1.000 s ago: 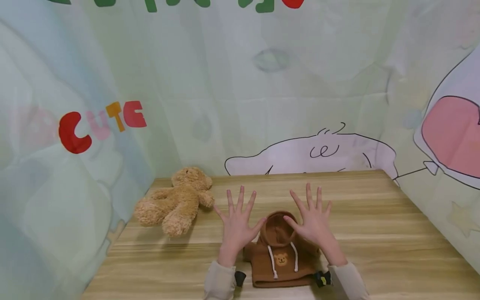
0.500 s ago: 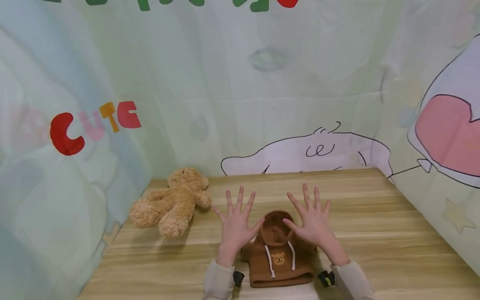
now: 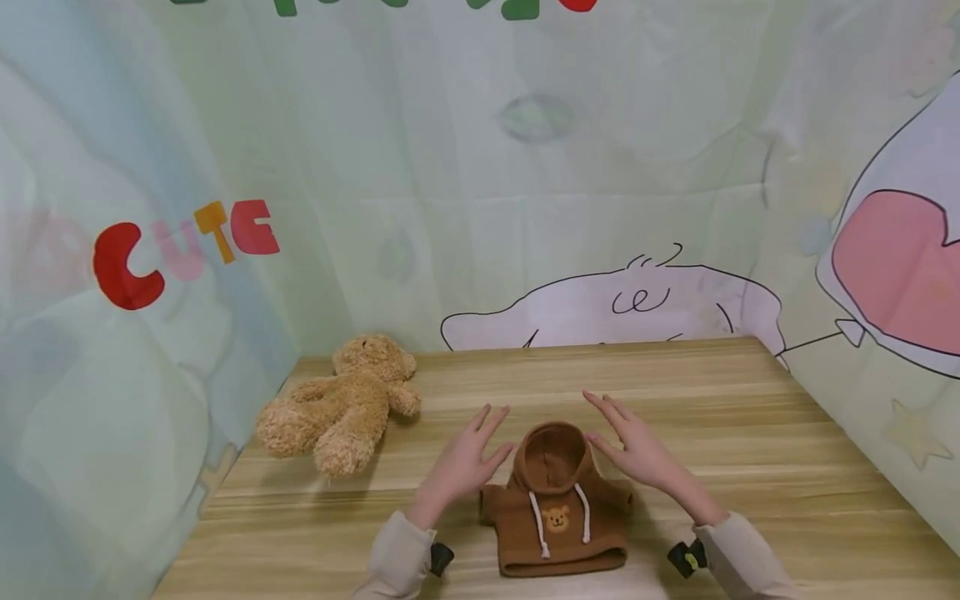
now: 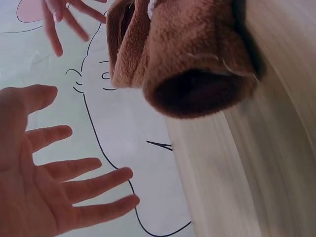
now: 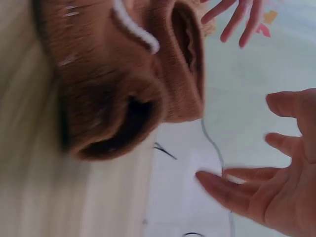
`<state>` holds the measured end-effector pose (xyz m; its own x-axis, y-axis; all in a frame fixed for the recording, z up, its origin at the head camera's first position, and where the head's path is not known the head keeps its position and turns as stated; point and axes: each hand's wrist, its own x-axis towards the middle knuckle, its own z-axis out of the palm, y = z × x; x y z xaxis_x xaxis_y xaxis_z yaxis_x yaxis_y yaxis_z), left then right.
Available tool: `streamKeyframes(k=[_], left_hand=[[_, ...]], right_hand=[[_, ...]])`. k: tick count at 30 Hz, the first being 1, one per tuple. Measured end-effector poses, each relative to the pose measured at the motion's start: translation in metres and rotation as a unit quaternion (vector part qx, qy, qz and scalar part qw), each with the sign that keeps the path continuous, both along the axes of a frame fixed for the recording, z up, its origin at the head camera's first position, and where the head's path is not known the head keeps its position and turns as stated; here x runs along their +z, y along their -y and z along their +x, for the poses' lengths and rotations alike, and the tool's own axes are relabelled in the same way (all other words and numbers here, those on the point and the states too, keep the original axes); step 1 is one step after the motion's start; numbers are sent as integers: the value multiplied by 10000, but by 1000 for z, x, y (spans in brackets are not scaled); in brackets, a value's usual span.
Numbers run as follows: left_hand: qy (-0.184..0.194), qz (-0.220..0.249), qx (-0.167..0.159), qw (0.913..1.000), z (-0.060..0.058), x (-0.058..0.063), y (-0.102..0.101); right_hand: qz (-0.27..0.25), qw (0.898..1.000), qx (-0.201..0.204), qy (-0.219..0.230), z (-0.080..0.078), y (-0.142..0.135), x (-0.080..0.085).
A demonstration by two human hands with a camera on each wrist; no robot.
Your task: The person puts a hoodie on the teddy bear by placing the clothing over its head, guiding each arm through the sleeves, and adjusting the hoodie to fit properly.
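A small brown hoodie with a bear-face patch and two white drawstrings lies front up on the wooden table, its hood toward the far side. To the left of the hood hovers my left hand, fingers extended and holding nothing. My right hand is just right of the hood, also with extended fingers and nothing in it. In the left wrist view, one sleeve opening faces the camera, apart from the spread left hand. The right wrist view has the other sleeve beside the right hand.
A fluffy tan teddy bear lies at the table's back left. The wood-grain table ends against a printed curtain at the back and sides. Black wrist devices sit below both sleeves.
Both hands, spread upright over the hoodie before, have lowered and moved apart to its two sides, with fingers tilting inward. The hoodie and teddy bear stay in place.
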<state>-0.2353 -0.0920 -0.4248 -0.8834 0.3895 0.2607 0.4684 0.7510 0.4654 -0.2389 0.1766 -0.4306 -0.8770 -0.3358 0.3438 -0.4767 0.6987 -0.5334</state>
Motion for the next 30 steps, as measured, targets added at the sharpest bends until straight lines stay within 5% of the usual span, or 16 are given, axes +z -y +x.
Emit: streamKeyframes(k=[3,8,16,20,24,25,27,30], left_hand=[[476,607,-92,9970,0,-2,5],[1261,1538,47,9800,3,-10,10],[2517,2128,622,9421,11,-20,16],[3212,2241,785,9168,16,-25,20],[3547,2422,606,9010,11,-48,25],[3553,2507,376,8997,4,-64,29],[3410,2356,200,9098,-1,-75,30],[3355,2157,112,9169,0,-74,24]], right_hand=[[-643,9963,75,564,-1,-7,-7],[-1508,9770,-177,1500,1,-17,-16],[-2664,9115,-947,2987,17,-29,-26],[-2239,9227,-1141,2924,23,-34,-34],[-1659,9354,-1276,2849,27,-34,-38],[-1484,9370,-1334,2867,27,-33,-38],[-1087,9437,-1355,2816,27,-30,-38],[-572,9532,-1289,2676,27,-23,-39]])
